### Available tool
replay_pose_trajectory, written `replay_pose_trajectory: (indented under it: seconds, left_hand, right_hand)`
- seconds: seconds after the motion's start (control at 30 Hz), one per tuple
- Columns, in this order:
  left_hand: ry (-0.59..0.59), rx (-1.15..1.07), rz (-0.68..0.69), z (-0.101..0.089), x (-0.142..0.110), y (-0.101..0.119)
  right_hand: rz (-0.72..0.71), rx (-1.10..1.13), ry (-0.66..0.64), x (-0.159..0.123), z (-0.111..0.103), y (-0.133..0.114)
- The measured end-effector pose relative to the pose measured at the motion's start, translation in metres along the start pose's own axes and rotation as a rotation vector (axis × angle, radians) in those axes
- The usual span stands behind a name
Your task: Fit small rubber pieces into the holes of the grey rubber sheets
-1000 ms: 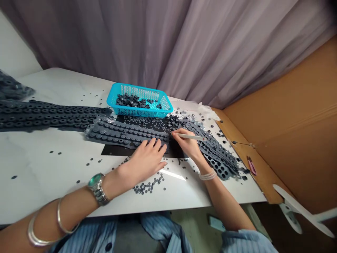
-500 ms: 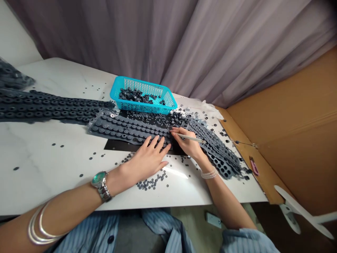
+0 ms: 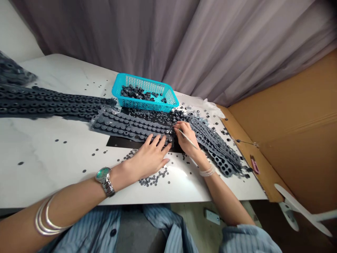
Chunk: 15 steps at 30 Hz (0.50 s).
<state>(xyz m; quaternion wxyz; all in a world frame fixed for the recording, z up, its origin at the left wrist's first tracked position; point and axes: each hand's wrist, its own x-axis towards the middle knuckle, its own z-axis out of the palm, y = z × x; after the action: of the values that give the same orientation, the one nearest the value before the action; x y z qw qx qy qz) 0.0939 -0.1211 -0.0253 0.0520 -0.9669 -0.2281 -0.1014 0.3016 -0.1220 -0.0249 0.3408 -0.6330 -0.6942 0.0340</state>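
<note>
My left hand (image 3: 147,156) lies flat with fingers spread, its fingertips on the near edge of a dark grey rubber sheet (image 3: 118,123) moulded with rows of round knobs. At the right end of that sheet, my right hand (image 3: 187,138) is closed around a thin pale stick-like tool (image 3: 187,138), held like a pen. The tool's tip is hidden by the fingers, so its exact contact cannot be made out. Beneath the sheet is a black mat (image 3: 122,142). Just right of my right hand are stacked sheets with rows of holes (image 3: 222,163).
A blue plastic basket (image 3: 147,107) holding small black rubber pieces stands behind the sheet. More knobbed sheets (image 3: 47,105) stretch leftward near a clear bag (image 3: 13,72). Small dark discs (image 3: 152,180) are scattered about. A pink-handled cutter (image 3: 254,164) rests on the cardboard at right.
The tool in my right hand has swung from nearly level to a steeper slant, and that hand has turned slightly at the sheet's end. My left hand stays in place on the sheet.
</note>
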Motion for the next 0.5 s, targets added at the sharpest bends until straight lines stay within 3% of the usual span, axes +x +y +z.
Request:
replay_pose_trajectory:
  seconds: [0.27,0.5]
  left_hand:
    - [-0.011,-0.044,0.005,0.001,0.001,-0.002]
    - [0.027,-0.039,-0.013,0.001,0.002,0.000]
  right_hand:
    - [0.076,-0.159,0.216,0.004,-0.015,0.025]
    - [0.044,0.129,0.017,-0.010,-0.027,0.005]
